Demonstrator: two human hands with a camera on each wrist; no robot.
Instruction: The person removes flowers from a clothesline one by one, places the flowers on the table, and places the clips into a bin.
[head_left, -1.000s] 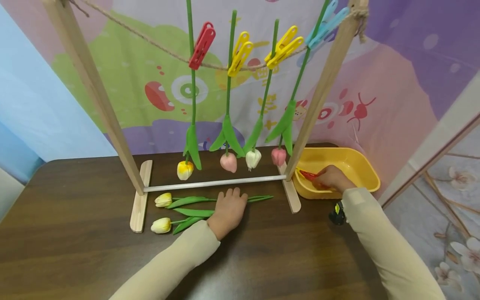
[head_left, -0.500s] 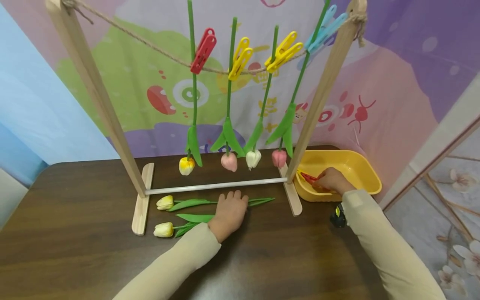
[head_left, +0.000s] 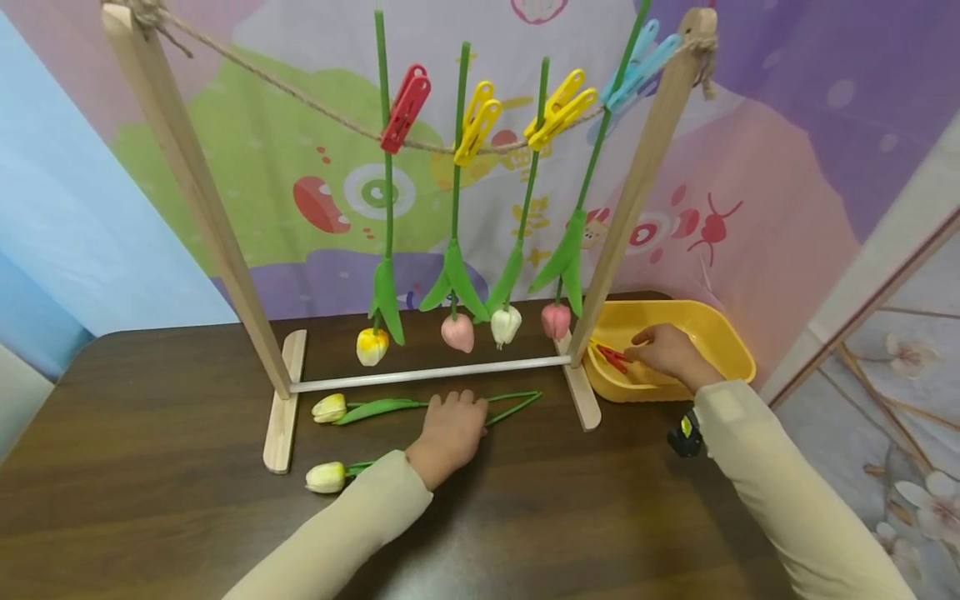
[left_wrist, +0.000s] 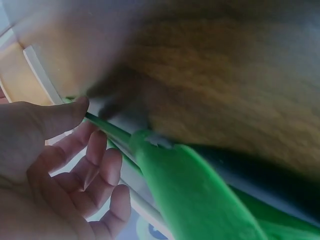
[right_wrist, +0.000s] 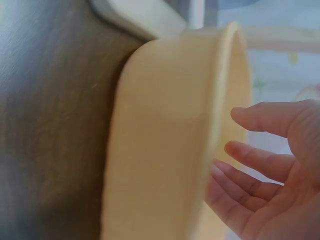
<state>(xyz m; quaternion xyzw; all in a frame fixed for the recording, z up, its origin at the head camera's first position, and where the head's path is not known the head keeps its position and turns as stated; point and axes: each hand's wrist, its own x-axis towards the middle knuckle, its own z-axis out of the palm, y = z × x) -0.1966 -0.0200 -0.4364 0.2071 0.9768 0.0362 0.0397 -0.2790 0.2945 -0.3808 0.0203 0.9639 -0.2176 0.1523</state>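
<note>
My left hand (head_left: 452,435) is over two artificial tulips lying on the table, and in the left wrist view its thumb and forefinger pinch a green stem (left_wrist: 112,129). The nearer pale yellow tulip (head_left: 326,477) has its leaves partly covered by my sleeve. Alongside lies the other yellow tulip (head_left: 329,408), nearer the rack. Over the yellow basin (head_left: 723,333), my right hand (head_left: 672,354) has its fingers spread and holds nothing. A red clothespin (head_left: 613,359) lies in the basin just beyond its fingertips, partly over a yellow one.
A wooden rack (head_left: 202,200) stands behind, with a white bar (head_left: 427,375) low across it. Its rope (head_left: 300,96) carries several tulips hung head-down by red, yellow and blue clothespins. A patterned cloth (head_left: 315,292) forms the backdrop.
The nearer tulip has shifted toward me, and its stem now angles away from the other one. My right hand's fingers have let go of the red clothespin, which lies in the basin.
</note>
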